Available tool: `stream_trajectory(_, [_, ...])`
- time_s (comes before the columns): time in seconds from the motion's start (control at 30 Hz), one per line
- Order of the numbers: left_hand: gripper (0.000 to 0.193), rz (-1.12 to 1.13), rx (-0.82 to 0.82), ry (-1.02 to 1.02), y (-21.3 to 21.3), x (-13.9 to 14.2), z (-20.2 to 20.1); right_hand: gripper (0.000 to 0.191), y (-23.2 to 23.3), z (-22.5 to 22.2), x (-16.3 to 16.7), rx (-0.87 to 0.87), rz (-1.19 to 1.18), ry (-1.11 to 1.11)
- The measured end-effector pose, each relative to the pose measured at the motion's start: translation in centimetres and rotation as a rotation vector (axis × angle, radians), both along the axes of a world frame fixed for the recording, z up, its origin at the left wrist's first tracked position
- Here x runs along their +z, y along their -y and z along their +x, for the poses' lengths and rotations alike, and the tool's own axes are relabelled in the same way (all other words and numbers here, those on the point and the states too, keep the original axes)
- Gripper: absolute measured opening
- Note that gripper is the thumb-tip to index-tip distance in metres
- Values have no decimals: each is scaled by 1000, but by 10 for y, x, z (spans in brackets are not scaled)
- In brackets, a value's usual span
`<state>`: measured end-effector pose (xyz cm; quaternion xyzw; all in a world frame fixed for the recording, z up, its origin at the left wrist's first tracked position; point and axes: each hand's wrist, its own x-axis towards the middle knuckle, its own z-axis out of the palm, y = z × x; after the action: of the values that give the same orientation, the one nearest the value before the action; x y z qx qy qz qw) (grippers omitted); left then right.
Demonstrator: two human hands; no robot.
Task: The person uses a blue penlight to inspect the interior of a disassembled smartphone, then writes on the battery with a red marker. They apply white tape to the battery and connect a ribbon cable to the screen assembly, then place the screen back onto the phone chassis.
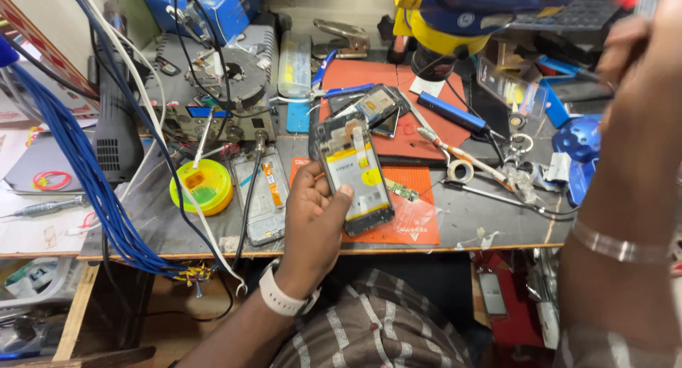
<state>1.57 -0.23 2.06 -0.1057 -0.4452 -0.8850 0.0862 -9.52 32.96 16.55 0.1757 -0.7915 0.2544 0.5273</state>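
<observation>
My left hand (310,213), with a white band on its wrist, is shut on an opened phone (355,176) whose back is off, showing a yellow battery and circuit board. It holds the phone upright above the front of the workbench (163,219). My right hand (643,52) is raised at the upper right, near the yellow microscope (440,20). Its fingers curl around a thin dark tool, partly cut off by the frame edge. A metal bangle (614,246) circles that forearm.
A bare phone frame (264,190) and a yellow-green round dish (202,187) lie left of the held phone. Orange mats (412,219) carry another phone (380,106), a blue screwdriver (451,112), tape roll (460,171) and tweezers. Blue cables (85,176) hang at left.
</observation>
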Motion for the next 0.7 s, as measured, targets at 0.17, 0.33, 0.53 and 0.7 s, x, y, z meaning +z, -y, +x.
stream_trajectory(0.17, [38, 60, -94, -7, -10, 4, 23, 18, 73, 132, -99, 530, -377, 406])
stream_trajectory(0.33, [42, 106, -134, 36, -29, 12, 40, 30, 112, 151, -135, 701, -769, 954])
stream_trajectory(0.53, [57, -57, 20, 58, 4, 14, 27, 30, 81, 115, -129, 817, -807, 1194])
stream_trajectory(0.7, [68, -439, -37, 238, 31, 9, 15, 30, 61, 101, -140, 795, -706, 1216])
